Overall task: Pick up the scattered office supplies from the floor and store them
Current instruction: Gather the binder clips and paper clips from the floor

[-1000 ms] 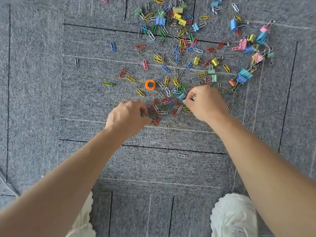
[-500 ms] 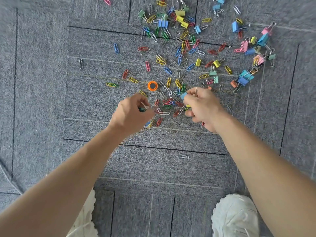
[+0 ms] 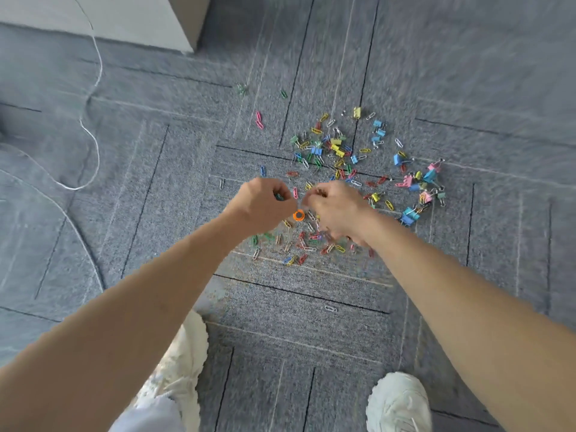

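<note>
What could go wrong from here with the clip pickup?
The left hand and right hand each pinch clips; grabbing more may spill them. The lone silver clip ahead of the right shoe could be overlooked or stepped on. The green clips far up the carpet are easy to miss.

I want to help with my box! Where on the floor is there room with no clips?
Bare carpet lies between the white cord and the left hand, and near the shoes, apart from one lone silver clip. It is crowded around both hands and beyond the right hand, where paper clips and binder clips lie thick.
</note>
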